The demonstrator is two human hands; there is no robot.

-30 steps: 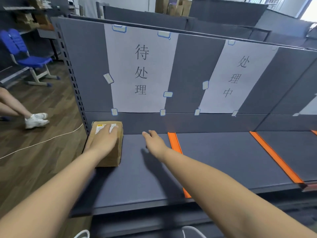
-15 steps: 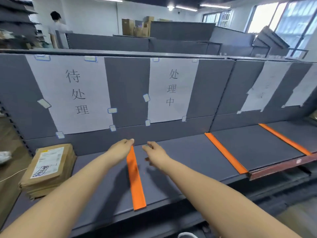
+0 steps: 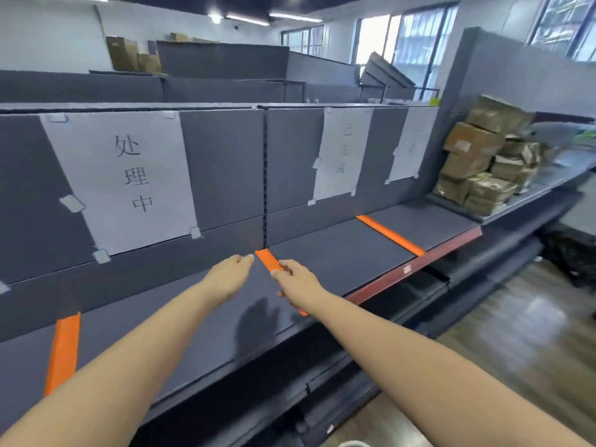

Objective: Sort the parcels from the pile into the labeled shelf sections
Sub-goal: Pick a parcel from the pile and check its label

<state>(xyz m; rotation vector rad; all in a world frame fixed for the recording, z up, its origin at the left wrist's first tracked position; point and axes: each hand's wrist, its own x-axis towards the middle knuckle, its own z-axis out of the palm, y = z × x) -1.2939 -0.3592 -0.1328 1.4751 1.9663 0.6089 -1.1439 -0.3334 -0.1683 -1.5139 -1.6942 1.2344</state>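
Both hands empty, left hand (image 3: 227, 277) and right hand (image 3: 298, 280) loosely open over the shelf (image 3: 338, 259) mid-front; parcel pile (image 3: 483, 159) at its far right end may topple if grabbed carelessly.

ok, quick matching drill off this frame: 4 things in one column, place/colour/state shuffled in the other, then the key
Things:
1. parcel pile
2. left hand
3. sign reading 处理中
4. divider strip

Descriptions:
A. white, taped to the back panel
B. orange, flat across the shelf
C. stacked at the far right end
D. empty, fingers relaxed, over the shelf

Pairs: 1-C, 2-D, 3-A, 4-B
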